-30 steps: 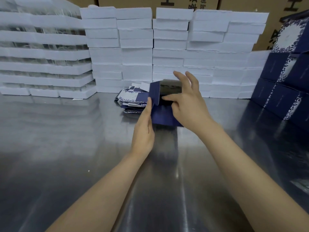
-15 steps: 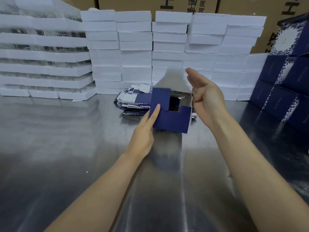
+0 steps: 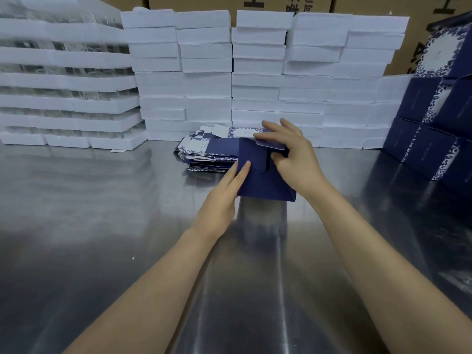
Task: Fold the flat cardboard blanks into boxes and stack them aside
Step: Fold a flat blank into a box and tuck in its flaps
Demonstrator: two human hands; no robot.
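Observation:
A half-formed dark blue box (image 3: 258, 182) stands on the steel table (image 3: 102, 226) at mid-distance. My left hand (image 3: 224, 198) lies against its left side with straight fingers. My right hand (image 3: 291, 157) curls over the box's top right and pinches a pale flap down into it. Behind the box lies a low pile of flat blue-and-white blanks (image 3: 207, 154). Folded blue boxes (image 3: 434, 129) are stacked at the right edge.
A wall of white foam trays (image 3: 255, 80) runs along the back of the table, with more trays (image 3: 63, 83) at the back left. Brown cartons (image 3: 281, 3) stand behind them.
My right hand came down from beside the box onto its top and took hold of a flap. The left flap now stands folded against the box, and my left hand slid up its side.

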